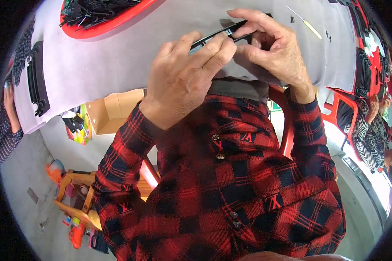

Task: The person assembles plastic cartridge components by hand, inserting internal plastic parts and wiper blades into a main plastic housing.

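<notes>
A long, narrow black plastic strip (201, 41) with a pale inner face is held at a slant over the grey-white tabletop. My left hand (183, 74) is closed on its left part, the fingers lying across it. My right hand (276, 48) is bent round its right part, with thumb and forefinger curled in at the strip. The fingers partly hide the strip, so its exact shape does not show. Beyond my right hand lies a thin tool with a yellow handle (312, 29) and a slender metal shaft.
A red basin (113, 31) heaped with thin black parts (91, 13) stands at the far left. More black strips (38, 78) lie along the table's left edge. Below the table is an open cardboard box (111, 111). Other people sit at both sides, near a red chair (342, 111) on the right.
</notes>
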